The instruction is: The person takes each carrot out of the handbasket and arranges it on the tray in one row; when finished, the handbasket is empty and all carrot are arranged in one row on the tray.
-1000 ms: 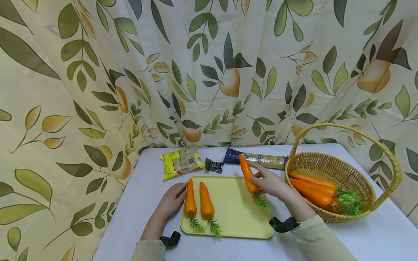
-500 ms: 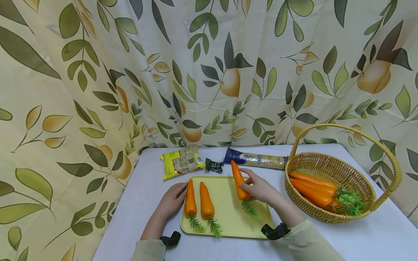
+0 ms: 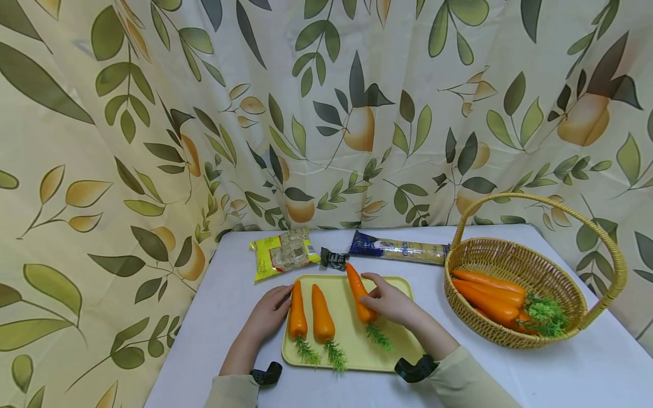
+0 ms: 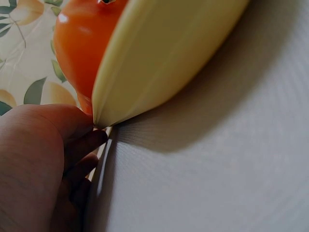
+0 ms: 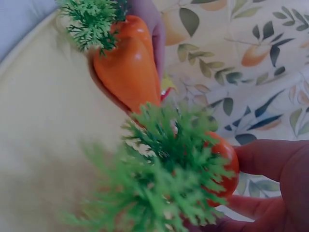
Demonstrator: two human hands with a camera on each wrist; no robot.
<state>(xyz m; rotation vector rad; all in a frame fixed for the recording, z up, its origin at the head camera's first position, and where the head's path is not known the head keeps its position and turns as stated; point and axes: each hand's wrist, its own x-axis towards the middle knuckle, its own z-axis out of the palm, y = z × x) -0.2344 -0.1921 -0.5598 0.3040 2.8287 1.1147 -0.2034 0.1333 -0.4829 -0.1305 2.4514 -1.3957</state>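
Right hand (image 3: 390, 298): pinching a carrot (image 3: 359, 292) over the yellow tray (image 3: 354, 352)
Left hand (image 3: 266, 314): pinching the tray's left rim
Surface: white table (image 3: 199, 340), wicker basket (image 3: 469, 318) holding carrots (image 3: 490, 296) at right
Behind: creased curtain (image 3: 326, 85) printed with leaves and fruit

Three packets in a loose row before a leafy curtain.
On the white table cover (image 3: 199, 340), toward its far edge, a bright yellow food packet (image 3: 285, 253) lies at a slight slant on the left of the head view, pale contents showing through its clear middle. Just beside its right end sits a small black packet (image 3: 335, 259) with white lettering too small to read. Farther right, a long, slim pasta packet (image 3: 400, 248) lies roughly along the far edge, dark blue at its left end and clear over pale yellow contents. Behind, the cream curtain (image 3: 326, 113) hangs in soft folds, printed with green and dark leaves and orange-yellow fruit.
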